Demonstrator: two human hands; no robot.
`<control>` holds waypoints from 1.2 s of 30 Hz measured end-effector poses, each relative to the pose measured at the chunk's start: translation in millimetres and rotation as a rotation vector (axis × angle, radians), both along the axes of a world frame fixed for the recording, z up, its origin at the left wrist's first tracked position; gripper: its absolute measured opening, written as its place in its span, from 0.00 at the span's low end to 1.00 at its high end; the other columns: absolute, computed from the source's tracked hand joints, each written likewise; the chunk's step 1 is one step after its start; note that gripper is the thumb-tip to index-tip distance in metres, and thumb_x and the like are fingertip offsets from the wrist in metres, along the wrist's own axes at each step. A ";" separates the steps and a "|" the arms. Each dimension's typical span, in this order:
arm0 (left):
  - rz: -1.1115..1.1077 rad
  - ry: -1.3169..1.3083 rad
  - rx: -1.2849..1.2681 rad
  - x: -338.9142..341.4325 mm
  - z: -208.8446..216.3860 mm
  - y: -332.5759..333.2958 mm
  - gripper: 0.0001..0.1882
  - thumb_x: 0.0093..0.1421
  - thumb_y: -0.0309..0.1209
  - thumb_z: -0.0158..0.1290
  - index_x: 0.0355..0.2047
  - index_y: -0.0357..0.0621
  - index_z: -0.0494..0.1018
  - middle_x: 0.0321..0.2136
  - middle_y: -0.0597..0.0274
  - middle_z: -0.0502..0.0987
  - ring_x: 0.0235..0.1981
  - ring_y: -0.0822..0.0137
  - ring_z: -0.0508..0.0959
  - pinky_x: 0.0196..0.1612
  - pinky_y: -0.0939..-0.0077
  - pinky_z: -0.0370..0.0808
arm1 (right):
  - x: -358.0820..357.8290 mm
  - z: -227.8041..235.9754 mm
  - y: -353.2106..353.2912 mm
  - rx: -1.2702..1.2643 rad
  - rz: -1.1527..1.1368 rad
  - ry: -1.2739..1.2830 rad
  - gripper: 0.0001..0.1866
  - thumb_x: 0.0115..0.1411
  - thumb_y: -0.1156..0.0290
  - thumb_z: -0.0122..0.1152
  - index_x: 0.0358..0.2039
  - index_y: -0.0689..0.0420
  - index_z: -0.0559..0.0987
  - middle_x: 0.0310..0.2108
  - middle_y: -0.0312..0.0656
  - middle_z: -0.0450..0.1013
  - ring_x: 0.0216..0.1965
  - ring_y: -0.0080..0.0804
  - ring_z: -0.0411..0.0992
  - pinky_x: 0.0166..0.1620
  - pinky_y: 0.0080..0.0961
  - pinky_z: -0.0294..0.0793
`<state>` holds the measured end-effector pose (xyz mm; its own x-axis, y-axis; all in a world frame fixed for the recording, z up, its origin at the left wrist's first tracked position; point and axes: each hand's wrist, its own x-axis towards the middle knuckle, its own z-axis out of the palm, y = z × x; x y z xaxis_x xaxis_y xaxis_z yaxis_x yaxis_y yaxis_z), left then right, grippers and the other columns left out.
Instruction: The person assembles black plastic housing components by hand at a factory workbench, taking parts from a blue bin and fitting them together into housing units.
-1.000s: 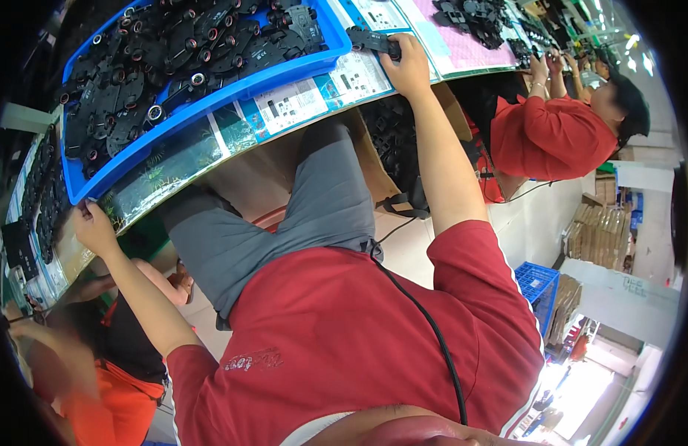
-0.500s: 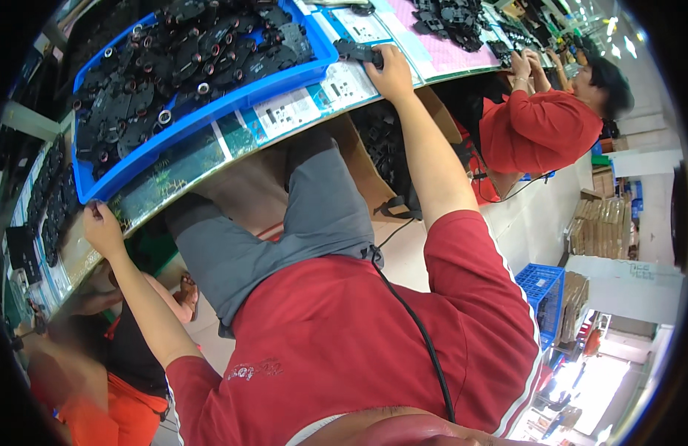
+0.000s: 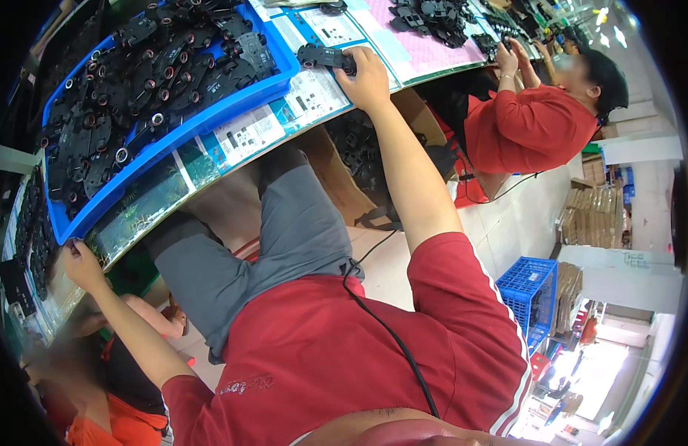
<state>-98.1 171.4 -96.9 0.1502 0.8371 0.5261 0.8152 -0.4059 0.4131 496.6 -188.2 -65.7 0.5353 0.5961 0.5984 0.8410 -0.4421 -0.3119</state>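
Note:
A blue tray (image 3: 244, 106) heaped with black plastic parts (image 3: 154, 67), several with copper-coloured rings, stands on the table at the left. My right hand (image 3: 366, 80) is just past the tray's right end, its fingers closed round one end of a black plastic part (image 3: 322, 56). That part lies low over the printed sheets, its other end close by the tray's rim. At the tray's near left corner is my left hand (image 3: 82, 266), fingers curled together at the table edge. Whether it pinches the tray's corner or some small thing is hidden.
Printed sheets (image 3: 251, 136) cover the table's front. More black parts (image 3: 433, 21) lie on a pink mat (image 3: 422, 50), others (image 3: 33, 238) at far left. A cardboard box (image 3: 336, 178) of black parts stands below. A red-clad co-worker (image 3: 526, 126) sits right; another person (image 3: 114, 424) is lower left.
The whole view has shifted, so the table and tray appear farther left and lower. Both hands keep nearly the same places beside the tray; more of the black part in my right hand shows.

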 end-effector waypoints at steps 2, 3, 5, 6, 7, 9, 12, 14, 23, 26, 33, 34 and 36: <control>0.011 0.021 0.000 0.3 -2.2 1.1 0.17 0.64 0.38 0.50 0.45 0.39 0.78 0.32 0.49 0.82 0.35 0.53 0.82 0.41 0.64 0.76 | 0.2 1.5 1.1 -0.025 -0.019 -0.007 0.20 0.49 0.64 0.69 0.43 0.55 0.78 0.45 0.45 0.74 0.47 0.47 0.72 0.50 0.41 0.71; 0.026 0.040 -0.001 -0.1 -3.5 1.8 0.17 0.64 0.38 0.50 0.45 0.39 0.78 0.32 0.49 0.82 0.35 0.53 0.82 0.41 0.64 0.76 | -1.0 1.8 0.3 -0.026 -0.022 -0.005 0.20 0.49 0.64 0.69 0.43 0.55 0.78 0.45 0.45 0.74 0.47 0.47 0.72 0.50 0.41 0.71; 0.041 0.054 0.005 -11.1 -8.2 6.9 0.18 0.64 0.40 0.50 0.46 0.41 0.78 0.34 0.48 0.82 0.36 0.51 0.82 0.41 0.63 0.76 | -2.0 1.9 0.2 -0.037 -0.015 0.036 0.20 0.49 0.64 0.69 0.43 0.55 0.77 0.45 0.44 0.74 0.47 0.47 0.71 0.50 0.40 0.70; 0.054 0.068 0.011 -16.8 -11.0 9.6 0.19 0.64 0.41 0.50 0.46 0.42 0.78 0.35 0.48 0.82 0.37 0.49 0.82 0.41 0.62 0.76 | -2.8 1.6 2.9 -0.040 -0.011 0.036 0.20 0.49 0.64 0.69 0.43 0.55 0.77 0.45 0.44 0.74 0.47 0.47 0.71 0.50 0.40 0.70; 0.050 0.063 0.000 -13.6 -12.7 9.5 0.19 0.64 0.41 0.50 0.46 0.42 0.78 0.35 0.48 0.82 0.37 0.49 0.82 0.41 0.62 0.76 | -1.3 1.7 1.5 -0.027 -0.011 0.026 0.20 0.49 0.64 0.69 0.43 0.55 0.77 0.45 0.45 0.74 0.47 0.47 0.71 0.50 0.41 0.70; 0.042 0.048 -0.015 -10.8 -12.3 11.4 0.18 0.64 0.42 0.50 0.46 0.43 0.79 0.34 0.48 0.82 0.36 0.49 0.82 0.41 0.61 0.76 | -0.1 0.8 -1.0 -0.025 -0.012 0.012 0.20 0.49 0.64 0.69 0.43 0.55 0.77 0.44 0.45 0.74 0.46 0.47 0.71 0.50 0.41 0.70; 0.034 0.003 -0.035 -29.6 -22.7 8.7 0.18 0.65 0.42 0.50 0.45 0.42 0.79 0.33 0.51 0.83 0.34 0.55 0.83 0.39 0.65 0.76 | -6.5 2.2 4.4 -0.010 0.005 0.017 0.19 0.50 0.66 0.68 0.42 0.57 0.76 0.43 0.48 0.73 0.45 0.50 0.72 0.49 0.41 0.71; 0.017 -0.054 -0.060 -12.9 -22.9 -8.2 0.19 0.66 0.42 0.51 0.43 0.39 0.79 0.31 0.55 0.83 0.31 0.62 0.82 0.38 0.70 0.76 | -3.8 2.8 1.4 -0.013 0.000 0.017 0.19 0.50 0.66 0.68 0.42 0.57 0.76 0.43 0.48 0.73 0.45 0.50 0.72 0.49 0.40 0.71; 0.165 -0.087 0.017 8.6 -22.5 -42.4 0.15 0.64 0.38 0.54 0.40 0.40 0.80 0.26 0.58 0.81 0.26 0.65 0.79 0.33 0.72 0.74 | -2.3 -5.7 1.5 -0.005 0.082 -0.050 0.24 0.52 0.59 0.70 0.46 0.57 0.77 0.50 0.46 0.72 0.52 0.49 0.69 0.55 0.41 0.69; 0.139 -0.103 0.077 5.8 -26.3 -40.4 0.14 0.63 0.38 0.55 0.39 0.40 0.81 0.24 0.58 0.80 0.24 0.65 0.78 0.32 0.71 0.73 | 2.7 -4.6 2.3 -0.012 0.130 -0.061 0.22 0.55 0.63 0.68 0.51 0.52 0.80 0.49 0.48 0.71 0.50 0.51 0.69 0.53 0.42 0.70; 0.079 -0.138 0.139 22.4 -20.7 -45.7 0.12 0.62 0.36 0.55 0.36 0.39 0.80 0.24 0.57 0.80 0.25 0.63 0.79 0.32 0.69 0.74 | -25.2 7.5 -9.5 -0.121 0.046 -0.035 0.23 0.54 0.62 0.70 0.51 0.54 0.80 0.46 0.51 0.71 0.48 0.52 0.70 0.52 0.41 0.71; 0.067 -0.131 0.130 23.0 -19.2 -46.5 0.12 0.62 0.36 0.55 0.36 0.40 0.80 0.24 0.57 0.80 0.26 0.62 0.79 0.33 0.68 0.74 | -31.1 12.2 -15.8 -0.162 0.034 -0.009 0.23 0.54 0.63 0.70 0.50 0.55 0.80 0.46 0.51 0.72 0.49 0.52 0.70 0.53 0.40 0.71; 0.063 -0.128 0.135 21.5 -19.4 -49.4 0.12 0.62 0.36 0.54 0.36 0.40 0.80 0.25 0.57 0.80 0.26 0.61 0.79 0.33 0.67 0.74 | -33.1 20.0 -23.4 -0.204 0.072 0.085 0.22 0.54 0.65 0.70 0.50 0.55 0.81 0.48 0.53 0.74 0.51 0.53 0.70 0.55 0.40 0.70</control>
